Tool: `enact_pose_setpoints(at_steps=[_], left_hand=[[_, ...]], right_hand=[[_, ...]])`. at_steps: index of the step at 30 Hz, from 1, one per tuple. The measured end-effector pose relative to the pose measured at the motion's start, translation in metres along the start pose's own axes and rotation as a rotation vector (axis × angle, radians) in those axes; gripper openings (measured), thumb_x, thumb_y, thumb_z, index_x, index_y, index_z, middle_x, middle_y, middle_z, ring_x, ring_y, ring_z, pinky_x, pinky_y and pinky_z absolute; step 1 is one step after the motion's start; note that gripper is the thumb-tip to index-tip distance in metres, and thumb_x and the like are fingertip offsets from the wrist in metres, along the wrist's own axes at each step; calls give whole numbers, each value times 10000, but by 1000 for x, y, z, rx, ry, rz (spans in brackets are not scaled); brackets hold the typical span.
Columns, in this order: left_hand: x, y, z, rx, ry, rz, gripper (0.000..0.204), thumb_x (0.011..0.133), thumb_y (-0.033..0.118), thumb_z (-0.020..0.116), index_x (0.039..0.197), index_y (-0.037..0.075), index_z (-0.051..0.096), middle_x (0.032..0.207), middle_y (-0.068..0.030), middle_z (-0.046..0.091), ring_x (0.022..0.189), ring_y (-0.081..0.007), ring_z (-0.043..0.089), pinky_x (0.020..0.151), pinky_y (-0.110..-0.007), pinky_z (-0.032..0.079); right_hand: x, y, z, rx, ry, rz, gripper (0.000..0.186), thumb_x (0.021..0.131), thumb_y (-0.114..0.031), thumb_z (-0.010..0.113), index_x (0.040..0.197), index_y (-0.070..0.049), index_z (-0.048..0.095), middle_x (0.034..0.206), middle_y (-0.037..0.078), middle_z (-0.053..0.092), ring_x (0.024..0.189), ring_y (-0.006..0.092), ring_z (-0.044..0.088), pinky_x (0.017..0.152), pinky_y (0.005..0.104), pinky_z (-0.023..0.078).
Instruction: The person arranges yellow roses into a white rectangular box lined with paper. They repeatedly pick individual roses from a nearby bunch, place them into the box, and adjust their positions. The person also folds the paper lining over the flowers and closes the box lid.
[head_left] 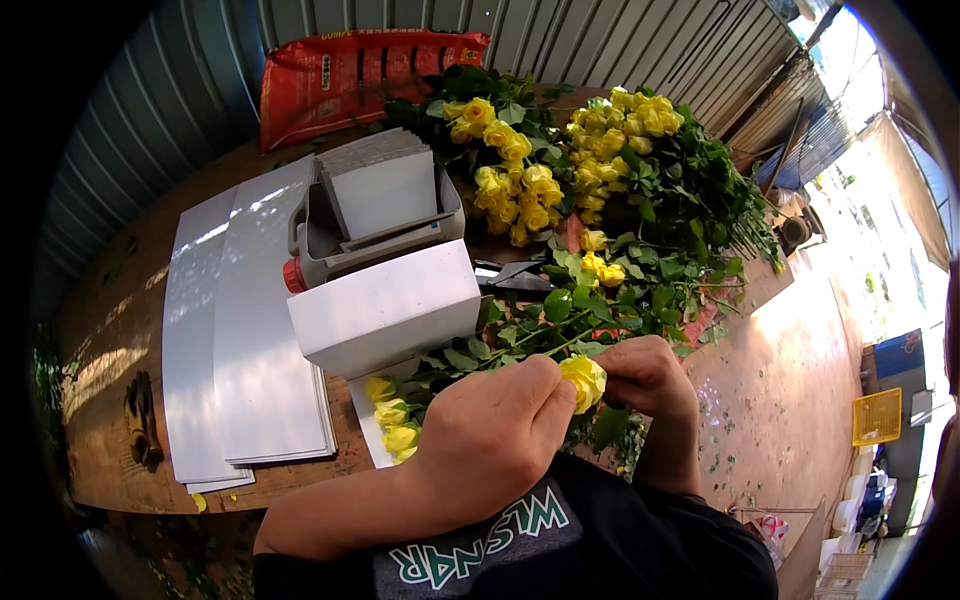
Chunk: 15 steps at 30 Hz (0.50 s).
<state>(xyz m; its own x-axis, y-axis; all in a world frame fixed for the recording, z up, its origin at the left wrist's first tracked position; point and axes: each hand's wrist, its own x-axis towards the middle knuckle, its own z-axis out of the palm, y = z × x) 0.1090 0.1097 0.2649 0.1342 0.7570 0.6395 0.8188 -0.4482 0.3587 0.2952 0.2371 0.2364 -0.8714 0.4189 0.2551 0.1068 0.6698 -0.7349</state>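
A single yellow rose [585, 382] is held up close to my chest, between my two hands. My left hand [497, 408] is closed, its thumb and fingers against the left side of the bloom. On the other side my right hand [648, 375] pinches at the bloom's right edge; its fingertips are partly hidden. Green stems and leaves [560, 335] lie just beyond the hands. Beside my left forearm, several yellow roses [392, 412] rest in a row on a white sheet [368, 418], next to a standing white cardboard piece [390, 310].
A cut-open grey canister [375, 258] holds white cards [385, 190]. Black-bladed shears [515, 277] lie beside it. Heaps of yellow roses [510, 180] fill the far side, before a red bag [360, 85]. White cardboard sheets [250, 330] and dark gloves [142, 420] lie left on the wooden table [110, 400].
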Motion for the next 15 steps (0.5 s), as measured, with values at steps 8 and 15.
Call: enact_pose_setpoints(at_steps=[8,15], left_hand=[[-2,-2,3,-109,29,-51,205,611,26,693,792,49,599,745,-37,478,528,-128,505,436,-248,398],[-4,-15,-74,-768,-374,-473,102,654,18,682,728,58,624,784,-10,443,514,-22,375,441,-175,273]], right_hand=[[0,-2,-2,-20,2,8,261,634,50,642,884,-25,634,716,106,623,651,227,629,583,276,474],[-11,11,-12,45,93,-30,253,608,83,619,845,-5,628,727,99,639,668,216,643,613,262,487]])
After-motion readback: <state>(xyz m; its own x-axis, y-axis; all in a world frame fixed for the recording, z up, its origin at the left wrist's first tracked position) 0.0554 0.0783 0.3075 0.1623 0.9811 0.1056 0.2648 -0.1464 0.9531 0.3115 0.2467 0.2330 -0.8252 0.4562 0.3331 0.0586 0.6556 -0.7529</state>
